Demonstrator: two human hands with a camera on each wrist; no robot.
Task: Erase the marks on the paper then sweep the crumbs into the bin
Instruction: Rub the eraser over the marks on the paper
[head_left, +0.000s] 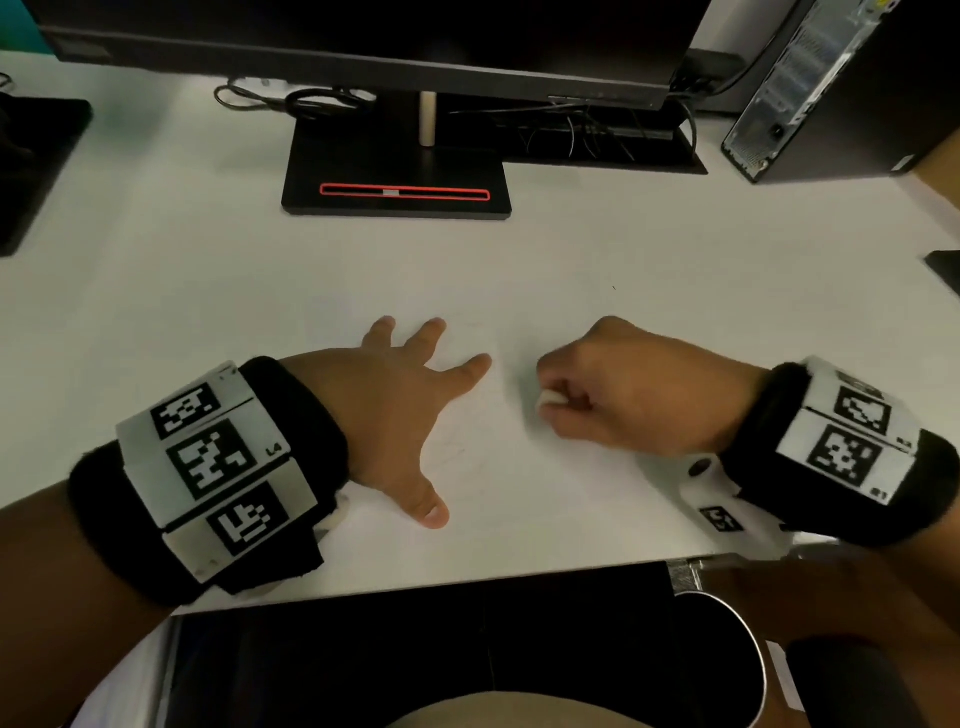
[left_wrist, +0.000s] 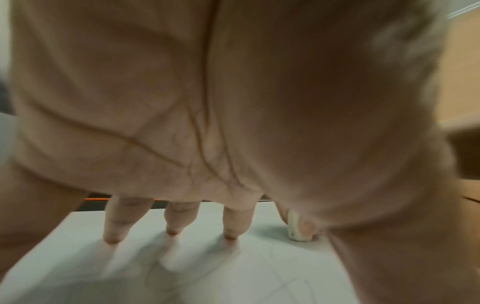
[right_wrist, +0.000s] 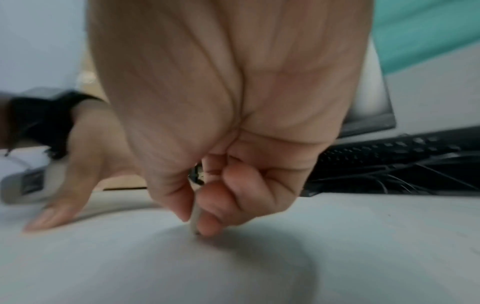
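A white sheet of paper (head_left: 519, 483) lies on the white desk, with faint pencil marks (head_left: 457, 452) between my hands. My left hand (head_left: 410, 410) lies flat on the paper with fingers spread, holding it down. My right hand (head_left: 597, 395) pinches a small white eraser (head_left: 551, 399) between thumb and fingers, its tip pressed on the paper (right_wrist: 259, 267). The eraser (right_wrist: 195, 218) shows grey smudges at its tip in the right wrist view. In the left wrist view the eraser (left_wrist: 294, 228) stands on the paper (left_wrist: 233, 273) beyond my spread fingers (left_wrist: 116, 224). Crumbs are too small to make out.
A monitor stand (head_left: 395, 176) with a red-edged slot sits at the back centre, cables (head_left: 597, 130) and a computer tower (head_left: 810, 88) at the back right. A round bin (head_left: 727, 670) with a metal rim stands below the desk's front edge at the right.
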